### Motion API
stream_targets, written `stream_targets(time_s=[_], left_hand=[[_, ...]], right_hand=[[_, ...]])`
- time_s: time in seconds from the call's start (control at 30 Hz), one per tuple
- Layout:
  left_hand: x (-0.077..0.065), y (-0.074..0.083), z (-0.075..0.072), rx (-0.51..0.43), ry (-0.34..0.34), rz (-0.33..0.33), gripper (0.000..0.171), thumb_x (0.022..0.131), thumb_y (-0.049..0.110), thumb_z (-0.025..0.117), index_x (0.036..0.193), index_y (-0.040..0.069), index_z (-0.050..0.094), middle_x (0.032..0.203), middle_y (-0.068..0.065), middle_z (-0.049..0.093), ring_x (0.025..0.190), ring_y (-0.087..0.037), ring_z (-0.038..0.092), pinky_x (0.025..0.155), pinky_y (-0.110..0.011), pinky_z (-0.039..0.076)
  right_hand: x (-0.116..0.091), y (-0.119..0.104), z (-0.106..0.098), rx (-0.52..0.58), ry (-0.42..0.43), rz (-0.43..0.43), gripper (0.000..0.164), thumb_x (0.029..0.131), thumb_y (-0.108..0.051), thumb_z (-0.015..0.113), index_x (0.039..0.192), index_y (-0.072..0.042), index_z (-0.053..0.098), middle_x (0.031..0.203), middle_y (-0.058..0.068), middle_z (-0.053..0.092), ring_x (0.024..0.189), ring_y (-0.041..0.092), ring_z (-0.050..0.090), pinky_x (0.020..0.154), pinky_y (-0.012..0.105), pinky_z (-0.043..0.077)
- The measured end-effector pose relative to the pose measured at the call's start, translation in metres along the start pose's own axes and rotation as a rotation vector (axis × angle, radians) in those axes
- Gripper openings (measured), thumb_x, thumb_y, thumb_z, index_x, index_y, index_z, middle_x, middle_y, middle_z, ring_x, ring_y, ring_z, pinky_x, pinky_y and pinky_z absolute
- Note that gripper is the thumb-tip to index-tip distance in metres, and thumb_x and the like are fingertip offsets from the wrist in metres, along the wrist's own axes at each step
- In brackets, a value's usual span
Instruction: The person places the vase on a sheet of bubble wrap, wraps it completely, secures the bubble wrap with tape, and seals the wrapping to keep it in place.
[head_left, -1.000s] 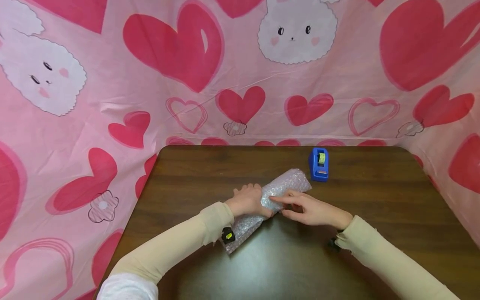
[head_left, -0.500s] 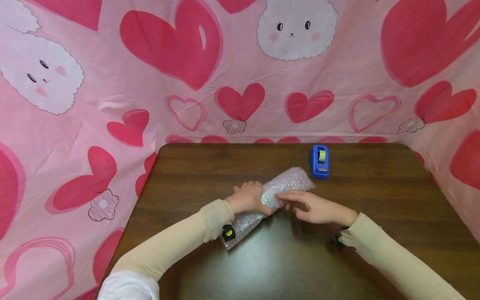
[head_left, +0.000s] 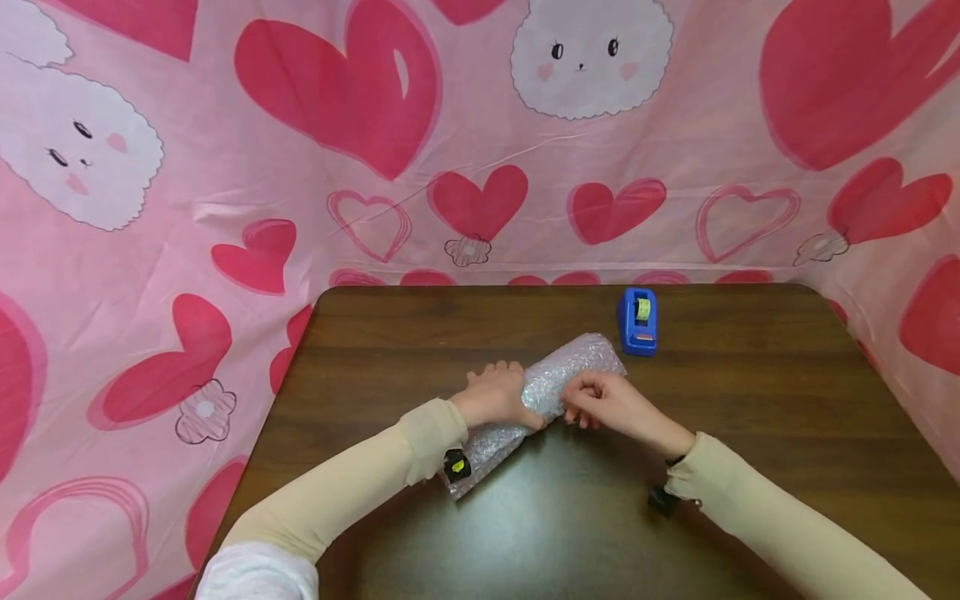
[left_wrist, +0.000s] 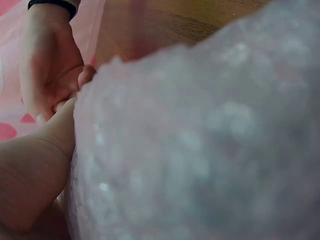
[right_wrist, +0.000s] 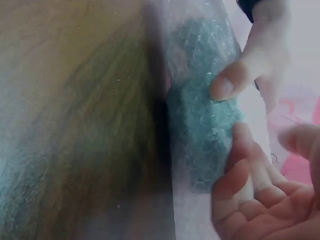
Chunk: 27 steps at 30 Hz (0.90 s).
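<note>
A long bundle rolled in clear bubble wrap [head_left: 573, 360] lies slantwise on the table. Across its middle, my left hand [head_left: 495, 395] grips it, the thumb on the near side and the fingers over the far side. Something greenish shows through the bubble wrap [right_wrist: 200, 120] in the right wrist view, but its kind is unclear. Beside the near right edge is my right hand [head_left: 611, 402], its bent fingers [right_wrist: 235, 182] against the wrap and its thumb held apart. In the left wrist view the wrap [left_wrist: 200, 145] fills most of the picture, out of focus.
A blue tape dispenser [head_left: 638, 323] with a yellowish roll stands behind the bundle's far right end. The dark wooden table [head_left: 750, 383] has a pink cloth [head_left: 465, 125] with hearts and rabbits hanging behind it and at both sides.
My right hand first has its index finger stretched onto the wrap, then draws back slightly and bends its fingers at the wrap's edge. The left hand keeps its place on the bundle.
</note>
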<state>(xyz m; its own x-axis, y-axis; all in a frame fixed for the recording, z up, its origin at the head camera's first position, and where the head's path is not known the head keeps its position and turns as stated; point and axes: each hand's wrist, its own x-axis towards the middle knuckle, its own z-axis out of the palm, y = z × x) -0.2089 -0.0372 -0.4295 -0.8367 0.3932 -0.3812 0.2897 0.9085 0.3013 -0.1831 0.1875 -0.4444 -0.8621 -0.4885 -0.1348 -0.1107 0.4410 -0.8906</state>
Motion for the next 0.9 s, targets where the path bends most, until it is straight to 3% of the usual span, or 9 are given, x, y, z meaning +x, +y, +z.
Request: stream_targets(time_s=[0.27, 0.53, 0.7, 0.9], left_hand=[[-0.0001, -0.0005, -0.0003, -0.007, -0.005, 0.007, 0.088, 0.077, 0.062, 0.082, 0.134, 0.001, 0.055, 0.121, -0.015, 0.059, 0.116, -0.033, 0.056, 0.097, -0.057, 0.044], [-0.0026, 0.0003, -0.001, -0.019, 0.018, -0.003, 0.085, 0.075, 0.062, 0.084, 0.127, 0.002, 0.056, 0.115, -0.015, 0.062, 0.11, -0.032, 0.059, 0.092, -0.052, 0.046], [-0.0056, 0.0023, -0.0008, -0.031, 0.036, -0.013, 0.085, 0.075, 0.061, 0.086, 0.126, 0.001, 0.054, 0.114, -0.016, 0.064, 0.109, -0.034, 0.062, 0.093, -0.052, 0.047], [-0.0059, 0.0006, -0.0013, -0.012, 0.013, 0.024, 0.085, 0.077, 0.06, 0.086, 0.128, 0.0, 0.055, 0.115, -0.015, 0.062, 0.112, -0.033, 0.059, 0.094, -0.052, 0.047]], right_hand=[[0.0014, 0.0013, -0.0008, 0.05, -0.088, 0.021, 0.013, 0.1, -0.01, 0.066, 0.098, 0.003, 0.068, 0.082, 0.017, 0.069, 0.067, 0.012, 0.06, 0.057, 0.026, 0.05], [0.0006, 0.0027, 0.0003, 0.055, -0.115, -0.02, 0.008, 0.099, -0.004, 0.065, 0.097, 0.003, 0.065, 0.083, 0.014, 0.069, 0.071, 0.018, 0.062, 0.06, 0.03, 0.052], [-0.0006, 0.0051, 0.001, 0.076, -0.107, -0.025, 0.008, 0.099, -0.002, 0.065, 0.099, 0.006, 0.064, 0.086, 0.019, 0.071, 0.072, 0.01, 0.061, 0.065, 0.028, 0.054], [-0.0001, 0.0047, 0.0025, 0.017, -0.067, -0.066, 0.008, 0.098, -0.002, 0.067, 0.102, 0.005, 0.066, 0.087, 0.012, 0.071, 0.074, 0.008, 0.06, 0.066, 0.025, 0.053]])
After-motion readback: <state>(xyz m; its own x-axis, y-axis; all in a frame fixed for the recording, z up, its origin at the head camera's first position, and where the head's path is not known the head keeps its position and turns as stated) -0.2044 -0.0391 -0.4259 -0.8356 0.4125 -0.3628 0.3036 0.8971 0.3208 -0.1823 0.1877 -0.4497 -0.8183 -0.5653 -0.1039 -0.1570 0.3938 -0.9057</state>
